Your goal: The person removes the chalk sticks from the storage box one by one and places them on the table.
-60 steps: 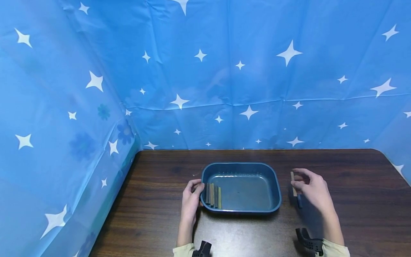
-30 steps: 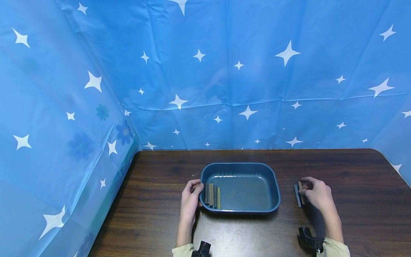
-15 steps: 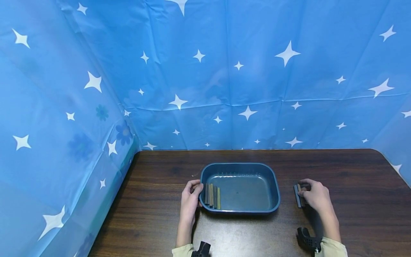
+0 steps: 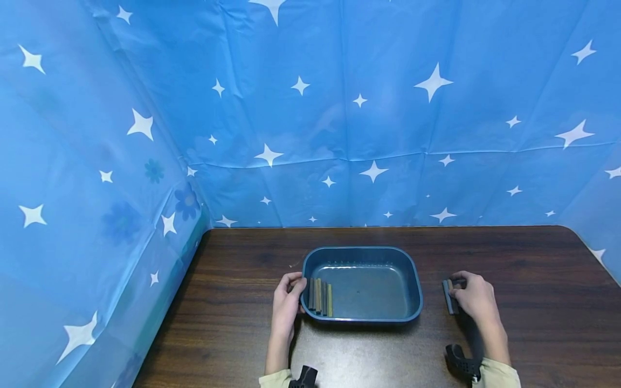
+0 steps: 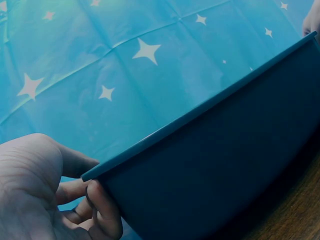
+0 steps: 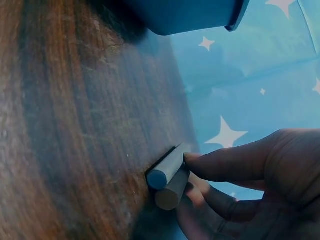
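My left hand [image 4: 286, 302] grips the left rim of a dark blue plastic basin [image 4: 378, 321], thumb over the edge and fingers curled beneath it in the left wrist view. Inside, along the left wall, several thin sticks [image 4: 318, 296] lie side by side, grey, brown and olive. To the basin's right, my right hand [image 4: 477, 299] pinches a round brown chalk-like stick [image 6: 168, 199] between thumb and fingers. It lies against the right side of a blue-grey stick [image 4: 448, 299] on the table. My fingers hide part of the brown stick.
The brown wooden table [image 4: 233, 323] runs back to a blue curtain with white stars [image 4: 368, 108], which also covers the left side. A black strap mount [image 4: 461, 362] sits at the right wrist, another mount [image 4: 304, 377] at the left.
My right hand has carried the brown stick from left of the blue-grey stick, around to its right, lowered it and slid it left against it. The left hand keeps its place on the basin.
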The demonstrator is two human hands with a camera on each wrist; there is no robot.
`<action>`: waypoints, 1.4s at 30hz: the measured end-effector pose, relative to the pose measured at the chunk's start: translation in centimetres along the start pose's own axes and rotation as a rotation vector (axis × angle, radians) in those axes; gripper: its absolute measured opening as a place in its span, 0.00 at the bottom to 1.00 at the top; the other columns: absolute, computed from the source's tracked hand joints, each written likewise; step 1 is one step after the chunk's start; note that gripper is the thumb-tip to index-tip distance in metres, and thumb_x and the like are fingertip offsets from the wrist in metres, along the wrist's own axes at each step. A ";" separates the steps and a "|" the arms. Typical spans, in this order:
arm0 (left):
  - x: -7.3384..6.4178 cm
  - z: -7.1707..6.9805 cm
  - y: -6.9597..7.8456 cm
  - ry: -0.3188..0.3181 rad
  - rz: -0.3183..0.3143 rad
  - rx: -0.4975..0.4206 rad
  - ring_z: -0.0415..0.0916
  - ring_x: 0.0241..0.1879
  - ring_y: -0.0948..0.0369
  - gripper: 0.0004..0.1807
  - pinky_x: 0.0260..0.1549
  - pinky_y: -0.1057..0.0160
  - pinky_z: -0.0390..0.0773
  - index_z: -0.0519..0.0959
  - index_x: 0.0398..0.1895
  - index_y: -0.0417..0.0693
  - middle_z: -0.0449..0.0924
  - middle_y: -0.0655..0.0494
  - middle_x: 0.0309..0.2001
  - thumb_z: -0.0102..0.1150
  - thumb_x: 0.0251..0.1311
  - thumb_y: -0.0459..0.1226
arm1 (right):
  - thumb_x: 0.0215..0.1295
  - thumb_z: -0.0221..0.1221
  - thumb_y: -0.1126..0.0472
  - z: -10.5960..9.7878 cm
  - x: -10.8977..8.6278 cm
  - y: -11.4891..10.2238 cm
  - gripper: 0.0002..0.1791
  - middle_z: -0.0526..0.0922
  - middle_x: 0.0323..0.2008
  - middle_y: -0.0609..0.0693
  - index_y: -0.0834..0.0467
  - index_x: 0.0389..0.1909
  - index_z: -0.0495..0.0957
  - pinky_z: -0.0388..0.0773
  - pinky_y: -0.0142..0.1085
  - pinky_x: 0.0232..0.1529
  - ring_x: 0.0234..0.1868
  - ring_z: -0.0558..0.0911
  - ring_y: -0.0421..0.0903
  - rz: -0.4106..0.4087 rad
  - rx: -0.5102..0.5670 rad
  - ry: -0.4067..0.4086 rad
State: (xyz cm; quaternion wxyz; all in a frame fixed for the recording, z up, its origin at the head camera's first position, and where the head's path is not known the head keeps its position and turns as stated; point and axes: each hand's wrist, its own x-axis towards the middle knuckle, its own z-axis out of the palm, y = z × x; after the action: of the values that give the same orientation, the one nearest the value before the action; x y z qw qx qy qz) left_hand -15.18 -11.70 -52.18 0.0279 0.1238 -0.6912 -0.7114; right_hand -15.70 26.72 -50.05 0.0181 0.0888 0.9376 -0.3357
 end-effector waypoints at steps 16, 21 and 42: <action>-0.1 0.0 0.2 -0.001 -0.018 0.016 0.69 0.24 0.61 0.19 0.17 0.68 0.70 0.75 0.59 0.30 0.78 0.46 0.44 0.56 0.72 0.35 | 0.68 0.60 0.70 -0.1 -0.5 -0.4 0.15 0.85 0.38 0.69 0.76 0.51 0.79 0.76 0.56 0.40 0.36 0.82 0.63 -0.033 0.034 0.120; 0.0 -0.1 0.1 -0.006 0.002 0.011 0.69 0.23 0.62 0.18 0.17 0.68 0.71 0.75 0.57 0.30 0.78 0.43 0.44 0.56 0.71 0.35 | 0.74 0.57 0.67 -0.6 -1.0 -1.3 0.14 0.85 0.38 0.67 0.75 0.52 0.80 0.71 0.44 0.33 0.31 0.80 0.54 -0.076 0.089 0.179; 0.3 0.0 0.1 -0.010 -0.017 0.007 0.68 0.23 0.62 0.18 0.17 0.68 0.70 0.74 0.59 0.27 0.78 0.43 0.44 0.55 0.72 0.33 | 0.79 0.56 0.57 -1.4 -2.9 -7.0 0.18 0.85 0.48 0.63 0.65 0.60 0.79 0.75 0.31 0.36 0.40 0.82 0.41 -0.090 0.311 0.198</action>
State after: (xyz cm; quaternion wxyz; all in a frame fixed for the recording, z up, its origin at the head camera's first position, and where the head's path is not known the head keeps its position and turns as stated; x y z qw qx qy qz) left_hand -15.46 -11.75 -52.11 0.0181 0.1261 -0.6928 -0.7098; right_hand -14.08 21.85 -44.37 -0.1030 0.0811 0.8747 -0.4667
